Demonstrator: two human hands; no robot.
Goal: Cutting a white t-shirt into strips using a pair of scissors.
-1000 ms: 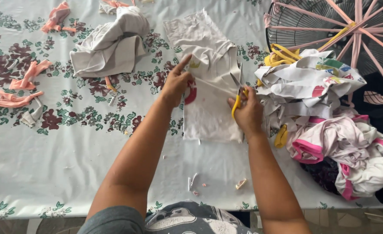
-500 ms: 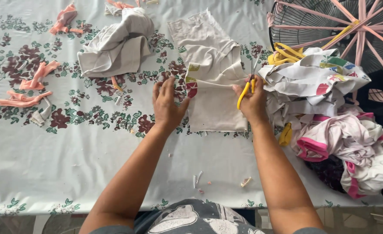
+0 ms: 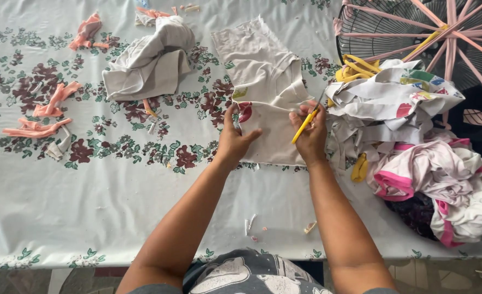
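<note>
A pale beige piece of cloth lies spread on the flowered tablecloth. My left hand presses flat on the cloth's left lower part, fingers apart, next to a small red and yellow print. My right hand grips yellow-handled scissors at the cloth's right edge, blades pointing up and away from me. The cloth's lower edge lies between both hands.
A crumpled grey cloth lies at the back left. Orange fabric strips are scattered at the left. A heap of white, pink and printed garments sits at the right, beside a pink and black fan grille. Small scraps lie near the front edge.
My left hand slid from the cloth's middle down to its left lower part and flattened. My right hand with the scissors shifted a little up along the right edge.
</note>
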